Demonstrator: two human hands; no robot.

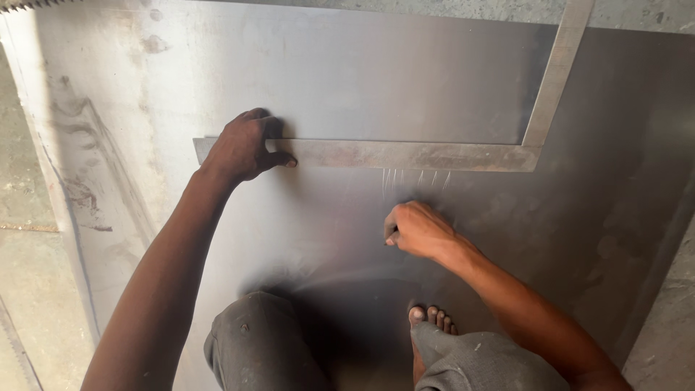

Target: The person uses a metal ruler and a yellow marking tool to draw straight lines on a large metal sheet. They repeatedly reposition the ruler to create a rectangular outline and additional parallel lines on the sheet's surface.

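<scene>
A large grey metal sheet (347, 80) lies flat on the floor under me. A steel L-shaped square (405, 154) rests on it, its long arm running left to right and its short arm going up at the right. My left hand (245, 147) presses down on the left end of the long arm, thumb along its lower edge. My right hand (416, 229) is curled below the square, fingers closed around a small thin tool that is mostly hidden. Several short scratch marks (416, 179) show just under the square's edge.
My knees (253, 340) and a bare foot (431, 318) rest on the sheet at the bottom. Concrete floor (22, 217) shows left of the sheet and at the right edge (670, 318). A toothed metal edge (29, 4) is at the top left corner.
</scene>
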